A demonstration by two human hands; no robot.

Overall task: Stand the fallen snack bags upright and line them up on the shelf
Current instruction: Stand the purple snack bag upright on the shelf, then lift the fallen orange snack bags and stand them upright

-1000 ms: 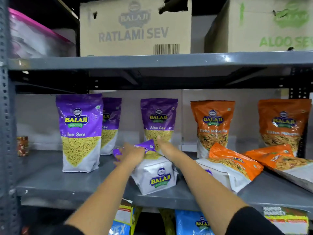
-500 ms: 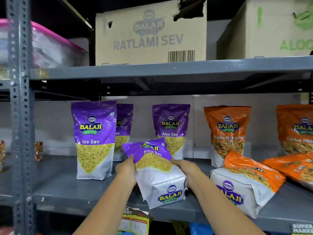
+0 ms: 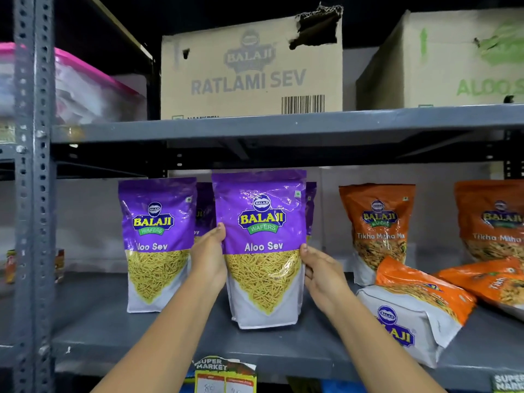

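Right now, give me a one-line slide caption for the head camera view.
Both hands, left and right, stand a purple Aloo Sev bag upright on the grey shelf beside fallen orange bags.

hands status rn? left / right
Left hand: gripping the left edge of the upright purple Aloo Sev bag.
Right hand: gripping the same bag's right edge.

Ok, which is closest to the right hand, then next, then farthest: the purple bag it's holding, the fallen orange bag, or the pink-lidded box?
From the right hand:
1. Purple bag: held, touching the hand on its left.
2. Fallen orange bag: lying on the shelf, just to the hand's right.
3. Pink-lidded box: far up on the left, one shelf higher.
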